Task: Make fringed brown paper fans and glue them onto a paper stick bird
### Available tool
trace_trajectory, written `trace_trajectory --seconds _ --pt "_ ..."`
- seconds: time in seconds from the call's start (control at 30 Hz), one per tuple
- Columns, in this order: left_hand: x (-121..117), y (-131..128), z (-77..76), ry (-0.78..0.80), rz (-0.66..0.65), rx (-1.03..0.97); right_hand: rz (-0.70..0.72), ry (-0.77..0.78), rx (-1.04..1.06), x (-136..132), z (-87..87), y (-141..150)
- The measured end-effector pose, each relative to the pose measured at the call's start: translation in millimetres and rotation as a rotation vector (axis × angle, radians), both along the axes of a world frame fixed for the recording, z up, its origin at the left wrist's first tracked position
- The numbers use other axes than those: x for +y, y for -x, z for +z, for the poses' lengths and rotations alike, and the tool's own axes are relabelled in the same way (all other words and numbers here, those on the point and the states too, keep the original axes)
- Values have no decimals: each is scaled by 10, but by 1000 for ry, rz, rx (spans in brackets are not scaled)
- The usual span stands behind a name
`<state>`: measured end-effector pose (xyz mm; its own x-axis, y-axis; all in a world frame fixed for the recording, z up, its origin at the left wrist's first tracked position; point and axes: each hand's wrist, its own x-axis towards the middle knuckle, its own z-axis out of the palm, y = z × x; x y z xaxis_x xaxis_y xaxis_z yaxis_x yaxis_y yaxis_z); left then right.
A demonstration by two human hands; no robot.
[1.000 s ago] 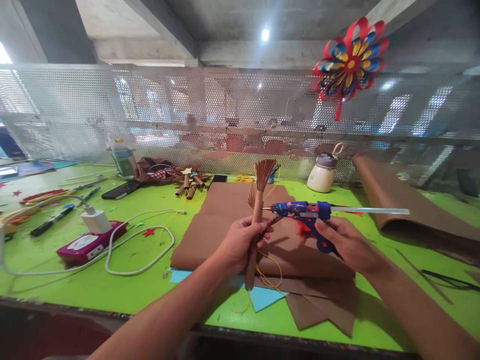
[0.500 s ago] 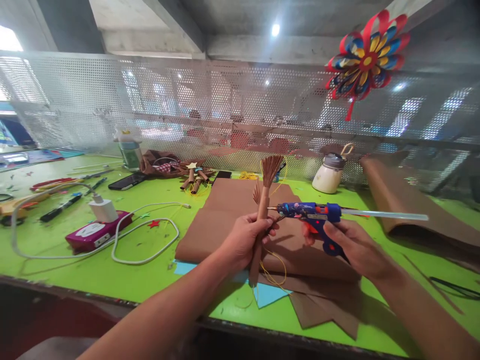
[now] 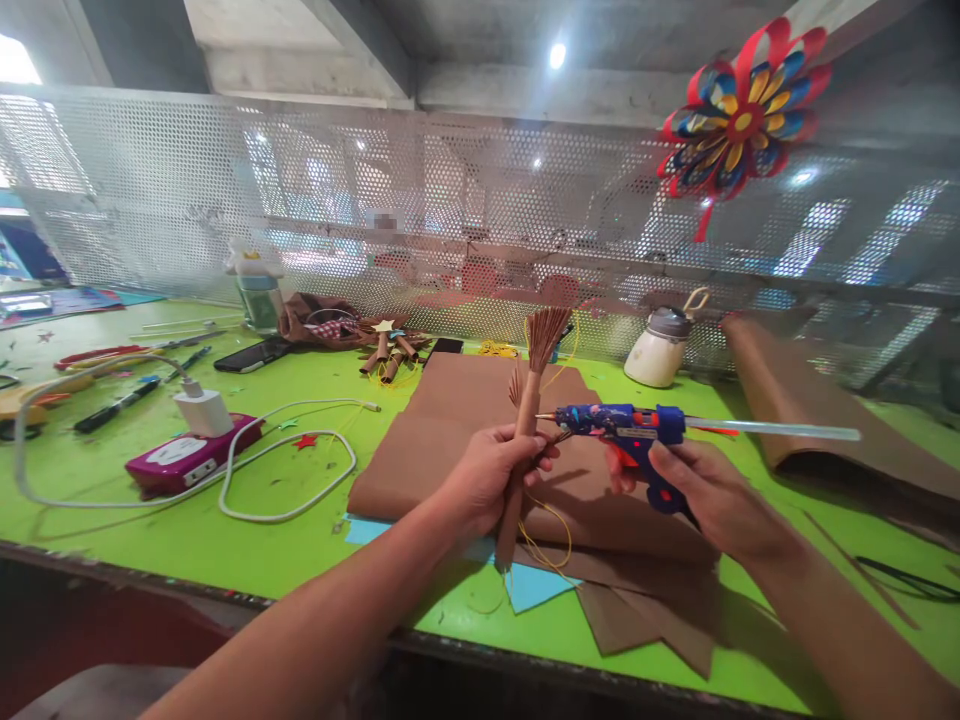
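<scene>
My left hand [image 3: 506, 470] is wrapped round a brown rolled-paper stick [image 3: 527, 400] whose top fans out in a pleated fringe. The stick stands nearly upright, tilted a little to the right. Further pleated bits show beside it and by my fingertips, partly hidden. In my right hand [image 3: 694, 480] is a blue hot glue gun [image 3: 622, 422], held level, with a clear glue stick out of its back. Its nozzle points left and is at the paper stick's side; whether it touches I cannot tell. Yellow string [image 3: 551, 530] hangs below my left hand.
Folded brown paper [image 3: 427, 440] lies under my hands, over light-blue paper [image 3: 540, 590]. A purple power strip [image 3: 191, 455] with a white cable stands left. Behind are small paper rolls [image 3: 386, 355] and a cream bottle [image 3: 656, 350]; more brown paper [image 3: 825, 420] lies right.
The camera view has shifted, so the scene sits further right and slightly higher. Both hands keep their grips, and the glue gun's nozzle stays at the side of the paper stick.
</scene>
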<state>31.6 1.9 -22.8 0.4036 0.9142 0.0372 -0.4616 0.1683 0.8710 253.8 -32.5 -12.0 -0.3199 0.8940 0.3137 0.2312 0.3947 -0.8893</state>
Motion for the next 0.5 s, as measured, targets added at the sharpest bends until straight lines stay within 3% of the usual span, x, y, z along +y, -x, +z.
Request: trace_trajectory --seconds 0.5 --pt "3 8 15 24 -10 27 -27 -2 -57 -45 63 42"
